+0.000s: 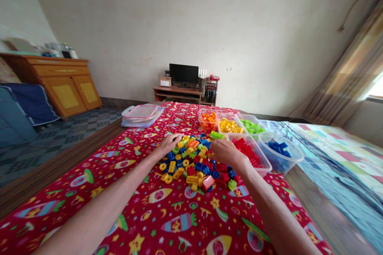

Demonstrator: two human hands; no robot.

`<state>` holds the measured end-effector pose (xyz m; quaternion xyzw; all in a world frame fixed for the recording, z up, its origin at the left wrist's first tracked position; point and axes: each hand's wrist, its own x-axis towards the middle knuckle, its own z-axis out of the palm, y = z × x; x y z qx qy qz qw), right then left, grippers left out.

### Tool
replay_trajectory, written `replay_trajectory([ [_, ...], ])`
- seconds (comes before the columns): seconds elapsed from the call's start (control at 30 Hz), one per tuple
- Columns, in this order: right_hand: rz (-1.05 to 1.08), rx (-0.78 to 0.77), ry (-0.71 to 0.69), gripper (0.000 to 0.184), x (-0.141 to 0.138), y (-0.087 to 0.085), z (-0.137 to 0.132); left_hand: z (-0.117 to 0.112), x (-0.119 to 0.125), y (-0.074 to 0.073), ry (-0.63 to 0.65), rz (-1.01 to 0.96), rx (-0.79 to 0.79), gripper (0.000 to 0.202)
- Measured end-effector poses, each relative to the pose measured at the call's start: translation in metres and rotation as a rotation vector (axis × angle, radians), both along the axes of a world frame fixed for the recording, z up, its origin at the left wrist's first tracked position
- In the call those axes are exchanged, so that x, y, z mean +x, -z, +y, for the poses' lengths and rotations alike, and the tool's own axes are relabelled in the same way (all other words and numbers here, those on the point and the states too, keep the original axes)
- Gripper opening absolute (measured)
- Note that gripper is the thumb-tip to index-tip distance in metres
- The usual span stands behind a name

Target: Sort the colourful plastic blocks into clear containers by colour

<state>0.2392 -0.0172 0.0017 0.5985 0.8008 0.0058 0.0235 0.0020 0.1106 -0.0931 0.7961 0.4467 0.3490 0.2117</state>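
A loose heap of toy building bricks [191,155] in yellow, blue, red, green and orange lies on the red patterned cloth [176,223]. My left hand [170,145] rests at the heap's far left edge, fingers loosely bent and somewhat apart, with no brick visible in it. Over the right side of the heap, my right hand [226,153] is closed, its knuckles upward. A light green toy brick [216,135] shows at its far side, seemingly in the fingertips, which are mostly hidden. Just right of this hand stands a clear box of red bricks [245,150].
Behind are clear containers of orange bricks [208,118], yellow bricks [230,126] and green bricks [251,126]. A round tub [295,159] with blue bricks stands at the right. Stacked lids [143,113] lie far left. Beyond are a monitor [183,73] and wooden cabinet [64,83].
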Motion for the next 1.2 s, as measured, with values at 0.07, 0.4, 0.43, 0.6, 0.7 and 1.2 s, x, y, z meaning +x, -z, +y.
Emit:
replay_trajectory([
  [0.07, -0.023, -0.002, 0.019, 0.020, -0.003, -0.001, -0.001, 0.000, 0.000, 0.000, -0.010, -0.005, 0.002, 0.055],
  [0.4, 0.222, 0.276, -0.057, 0.017, 0.008, 0.008, 0.008, -0.002, 0.003, -0.003, -0.009, -0.026, 0.005, 0.058],
  [0.43, 0.244, 0.275, -0.062, 0.017, 0.007, 0.008, 0.008, -0.001, 0.003, -0.002, -0.012, -0.022, 0.008, 0.058],
  [0.6, 0.501, 0.240, -0.088, 0.026, 0.002, 0.008, 0.015, 0.002, 0.003, 0.002, -0.024, -0.006, 0.029, 0.057],
  [0.7, 0.752, 0.124, -0.087, 0.028, 0.003, 0.008, 0.020, 0.001, 0.003, 0.002, -0.022, -0.005, 0.035, 0.057],
  [1.2, 1.686, -0.504, -0.069, 0.039, -0.001, 0.002, 0.016, -0.007, 0.006, -0.007, -0.040, 0.015, 0.019, 0.065],
])
